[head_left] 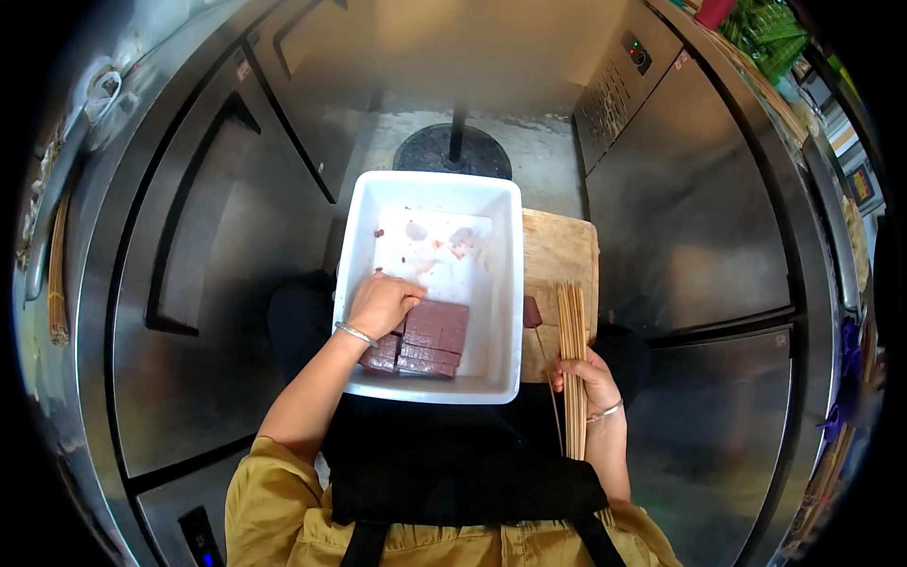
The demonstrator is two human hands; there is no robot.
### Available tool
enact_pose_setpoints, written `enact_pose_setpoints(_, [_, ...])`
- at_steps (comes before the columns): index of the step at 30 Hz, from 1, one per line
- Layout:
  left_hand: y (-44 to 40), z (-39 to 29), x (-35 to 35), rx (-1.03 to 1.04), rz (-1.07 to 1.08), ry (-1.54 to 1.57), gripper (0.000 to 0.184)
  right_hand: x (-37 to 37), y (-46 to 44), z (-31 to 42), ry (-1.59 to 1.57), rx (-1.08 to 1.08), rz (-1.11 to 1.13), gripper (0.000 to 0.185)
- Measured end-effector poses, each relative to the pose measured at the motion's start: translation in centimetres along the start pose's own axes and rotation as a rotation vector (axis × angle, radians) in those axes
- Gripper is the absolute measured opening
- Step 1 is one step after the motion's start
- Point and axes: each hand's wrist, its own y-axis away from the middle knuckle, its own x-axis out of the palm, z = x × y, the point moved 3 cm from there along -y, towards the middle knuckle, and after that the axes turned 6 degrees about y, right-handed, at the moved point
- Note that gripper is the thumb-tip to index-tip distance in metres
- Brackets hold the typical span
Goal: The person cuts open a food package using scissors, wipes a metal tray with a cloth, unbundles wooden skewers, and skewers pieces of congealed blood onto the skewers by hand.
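Note:
A white plastic tub (515, 283) holds a dark reddish-brown slab of what looks like blood curd (435, 331), cut into several pieces. My left hand (383, 304), with a bangle at the wrist, reaches inside. Its fingers are bent and closed at the slab's far left corner, covering the piece under them. My right hand (590, 378) is wrapped round a thick bundle of bamboo skewers (572, 326) held upright. Just left of the bundle, one curd piece (532, 312) sits on the tip of a single thin skewer (551, 387), whose shaft passes close to my right fingers.
Under the tub's right side lies a wooden board (562, 246). Steel cabinets (222, 274) and a steel fridge unit (699, 198) close in on both sides. Beyond the tub stands a round black base (452, 151) with a pole. More skewers (59, 274) lie on the left counter.

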Motion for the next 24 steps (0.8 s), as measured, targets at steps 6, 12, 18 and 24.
enact_pose_setpoints(6, [-0.3, 0.6, 0.3, -0.108, 0.102, 0.073, 0.016, -1.2, -1.3, -1.5, -0.003, 0.073, -0.001, 0.015])
enact_pose_setpoints(12, [-0.4, 1.9, 0.9, -0.245, 0.182, 0.282, 0.019, -2.0, -1.4, -1.7, -0.008, 0.078, -0.055, 0.015])
enact_pose_setpoints(18, [-0.9, 3.0, 1.5, -0.317, 0.22, 0.399, 0.02, -2.4, -1.7, -2.0, -0.022, 0.066, -0.047, 0.012])
enact_pose_setpoints(24, [-0.7, 2.3, 1.3, -0.317, 0.274, 0.428, 0.023, -2.8, -1.9, -1.9, -0.006, 0.074, -0.052, 0.011])
